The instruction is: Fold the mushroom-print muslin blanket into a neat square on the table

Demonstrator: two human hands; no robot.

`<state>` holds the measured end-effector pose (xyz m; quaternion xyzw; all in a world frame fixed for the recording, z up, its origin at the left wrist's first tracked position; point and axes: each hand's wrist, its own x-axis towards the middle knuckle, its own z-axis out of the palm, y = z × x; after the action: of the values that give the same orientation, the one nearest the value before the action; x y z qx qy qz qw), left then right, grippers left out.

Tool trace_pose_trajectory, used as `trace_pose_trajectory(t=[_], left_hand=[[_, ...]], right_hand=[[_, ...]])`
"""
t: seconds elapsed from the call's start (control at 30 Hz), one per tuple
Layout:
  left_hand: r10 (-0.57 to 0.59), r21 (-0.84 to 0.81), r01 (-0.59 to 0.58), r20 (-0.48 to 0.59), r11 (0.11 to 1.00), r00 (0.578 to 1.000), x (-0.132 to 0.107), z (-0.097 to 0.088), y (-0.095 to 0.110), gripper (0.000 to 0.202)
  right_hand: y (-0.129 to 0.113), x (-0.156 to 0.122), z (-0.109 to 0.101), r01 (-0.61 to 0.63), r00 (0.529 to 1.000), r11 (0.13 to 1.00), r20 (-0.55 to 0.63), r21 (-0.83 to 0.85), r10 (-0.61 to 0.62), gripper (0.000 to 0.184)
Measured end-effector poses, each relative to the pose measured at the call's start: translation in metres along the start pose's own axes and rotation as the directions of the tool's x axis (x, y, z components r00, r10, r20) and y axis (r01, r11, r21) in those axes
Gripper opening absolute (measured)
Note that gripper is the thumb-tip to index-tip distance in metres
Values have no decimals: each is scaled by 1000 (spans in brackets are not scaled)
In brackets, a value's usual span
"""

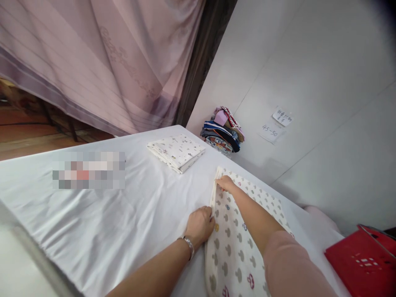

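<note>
A white cloth with grey and coloured mushroom prints point(239, 237) lies folded lengthwise on the white-covered table, its layered edge facing left. My right hand point(225, 184) is closed on the far left corner of this cloth. Nearer to me, my left hand point(200, 223) has its fingers curled at the same left edge, a bracelet on its wrist; the fingertips are partly hidden. Beyond both hands, a folded white cloth with small scattered prints point(177, 150) rests flat and apart from the first one.
The white table cover point(148, 231) is wrinkled on the left, where a blurred-out item point(88, 170) lies. Folded clothes point(221, 131) are stacked by the wall at the far edge. A red bag point(361, 260) is at right. Pink curtain point(123, 62) hangs behind; handwritten notes point(271, 131) are on the wall.
</note>
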<state>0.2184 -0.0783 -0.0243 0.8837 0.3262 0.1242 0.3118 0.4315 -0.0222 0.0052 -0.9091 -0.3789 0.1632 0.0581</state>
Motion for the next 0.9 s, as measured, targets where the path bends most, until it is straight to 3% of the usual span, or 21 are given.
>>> trace_pose_trajectory(t=[0.17,0.3,0.5,0.77,0.9], left_hand=[[28,2,-28,-9,1000,1000,0,1,-1,11],[7,-12,-7,19,1000,1000,-1,-1,1,13],[8,-26,-7,20,1000,1000,0,0,0,13],[27,-27,-28,-24,999,999,1,4,-2,12],[45,-22,-46,-45,999,998,1,5,-2,12]], right_hand=[[-4,-3,4,-23,998,998,59,-63,27,15],[-5,-3,1,-6,1000,990,14,-140,8,7],[-5,-7,9,81,989,982,-110,-168,-101,29],[-7,-3,10,122,992,974,-8,-192,-126,14],[-11,-1,8,108,994,970,32,-216,-104,23]])
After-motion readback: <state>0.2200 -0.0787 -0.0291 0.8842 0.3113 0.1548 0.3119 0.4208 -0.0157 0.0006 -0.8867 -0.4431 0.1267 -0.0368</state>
